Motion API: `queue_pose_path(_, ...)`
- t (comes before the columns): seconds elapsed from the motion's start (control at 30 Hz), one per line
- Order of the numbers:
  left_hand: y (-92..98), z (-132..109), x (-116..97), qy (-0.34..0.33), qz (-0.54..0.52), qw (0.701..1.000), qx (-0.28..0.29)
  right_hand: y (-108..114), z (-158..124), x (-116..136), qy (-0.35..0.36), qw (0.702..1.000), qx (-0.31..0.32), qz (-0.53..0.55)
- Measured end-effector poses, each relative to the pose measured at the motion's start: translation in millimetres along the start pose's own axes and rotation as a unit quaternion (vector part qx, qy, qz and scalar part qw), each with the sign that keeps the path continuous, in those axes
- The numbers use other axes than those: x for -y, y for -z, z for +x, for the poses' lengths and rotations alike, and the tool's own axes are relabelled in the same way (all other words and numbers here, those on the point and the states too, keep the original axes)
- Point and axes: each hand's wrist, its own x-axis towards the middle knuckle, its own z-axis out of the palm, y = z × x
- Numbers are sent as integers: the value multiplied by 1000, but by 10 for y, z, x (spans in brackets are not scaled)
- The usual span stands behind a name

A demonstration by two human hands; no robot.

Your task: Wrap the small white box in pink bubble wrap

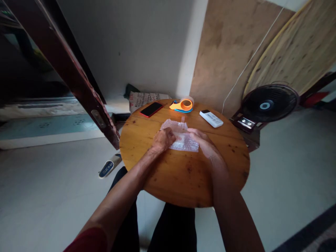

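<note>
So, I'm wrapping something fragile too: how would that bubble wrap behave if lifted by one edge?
Probably floppy: the bubble wrap looks crumpled under the left hand. Likely very light, being thin and see-through. May slide on the smooth table.

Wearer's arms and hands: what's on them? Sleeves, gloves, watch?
Left hand and right hand are bare, with no gloves. No watch or band shows on either wrist. Both forearms are uncovered. A dark red sleeve shows on the left upper arm at the bottom edge; the right arm shows no sleeve in view.
</note>
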Motion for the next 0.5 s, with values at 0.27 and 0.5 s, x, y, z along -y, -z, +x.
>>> queue_pose_path(0.27,-74,20,73,8,-190,981,38,-210,50,-28,-31,995,-80,-44)
queue_pose_path(0.5,-110,-6,82,-1,-295,954,59,-207,34,2,-26,995,-90,-36)
